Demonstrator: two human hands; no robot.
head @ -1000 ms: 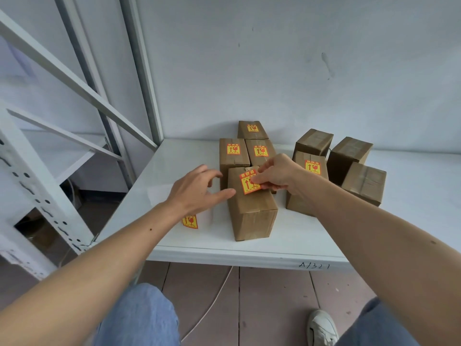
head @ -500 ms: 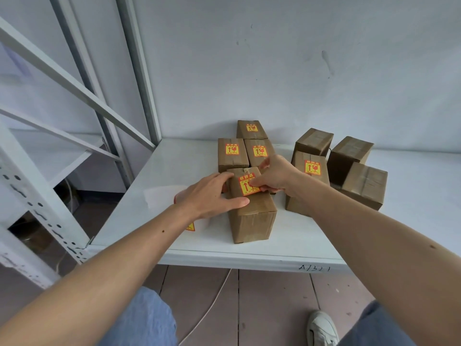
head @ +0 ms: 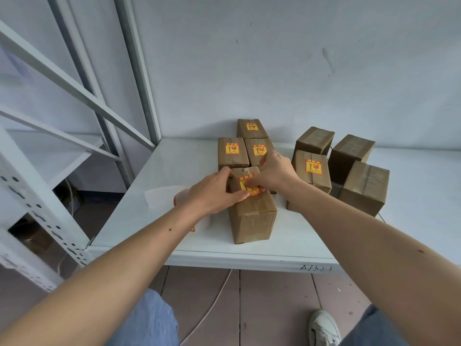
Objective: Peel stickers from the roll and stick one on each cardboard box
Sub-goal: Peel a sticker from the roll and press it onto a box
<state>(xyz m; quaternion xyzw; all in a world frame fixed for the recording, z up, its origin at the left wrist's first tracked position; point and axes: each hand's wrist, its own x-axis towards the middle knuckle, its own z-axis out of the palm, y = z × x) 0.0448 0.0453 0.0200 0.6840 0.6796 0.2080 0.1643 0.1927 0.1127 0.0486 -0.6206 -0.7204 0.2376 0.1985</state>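
Observation:
The nearest cardboard box (head: 254, 213) stands on the white shelf (head: 159, 171) with a yellow-and-red sticker (head: 245, 186) on its top. My left hand (head: 214, 193) grips the box's upper left edge, thumb lying across the top. My right hand (head: 273, 172) presses thumb and fingertips on the sticker and covers part of it. The sticker roll (head: 179, 197) lies left of the box, mostly hidden under my left hand and wrist. Stickered boxes stand behind (head: 233, 156) (head: 258, 156) (head: 252, 132) and to the right (head: 313, 181).
Three boxes without stickers stand at the right (head: 314, 139) (head: 350, 151) (head: 365, 189). A metal rack frame (head: 30, 196) rises at the left. The wall is close behind the boxes. The shelf's front edge (head: 249, 258) is just in front of the near box.
My right hand brought the sticker down onto the near box's top and now presses it. My left hand moved right from above the roll and took hold of the box.

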